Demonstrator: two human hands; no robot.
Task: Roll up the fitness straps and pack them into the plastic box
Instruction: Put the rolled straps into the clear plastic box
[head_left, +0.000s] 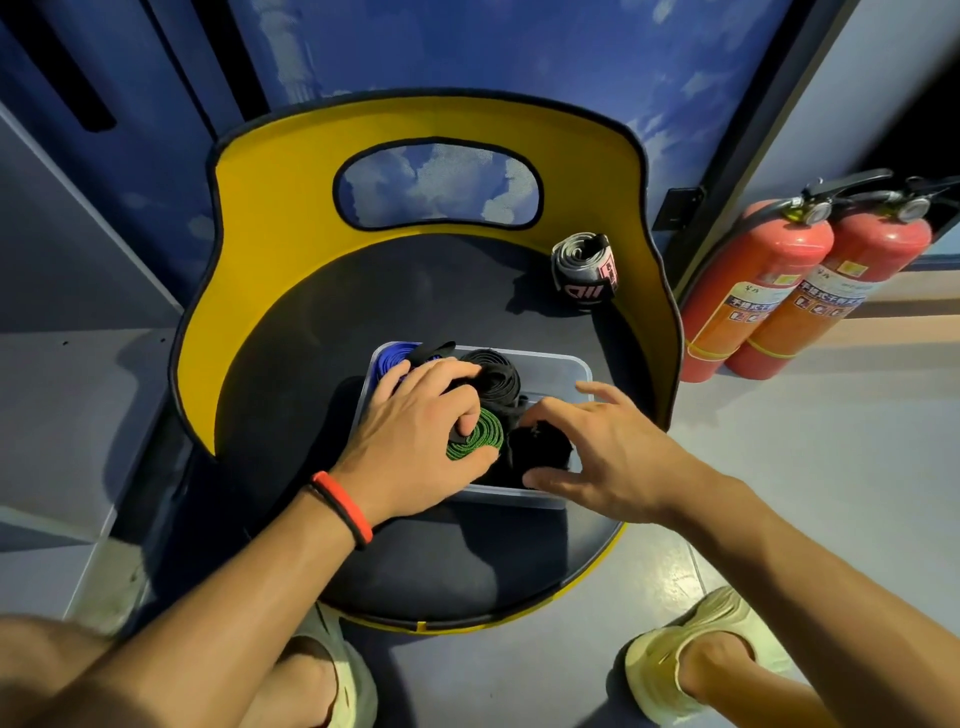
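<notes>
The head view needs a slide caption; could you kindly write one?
Left hand grips a green strap roll, right hand a black roll, in the plastic box; grey roll outside.

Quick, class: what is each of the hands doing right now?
Left hand: pinches the green roll.
Right hand: thumb and forefinger curl round the nearest black roll.
</notes>
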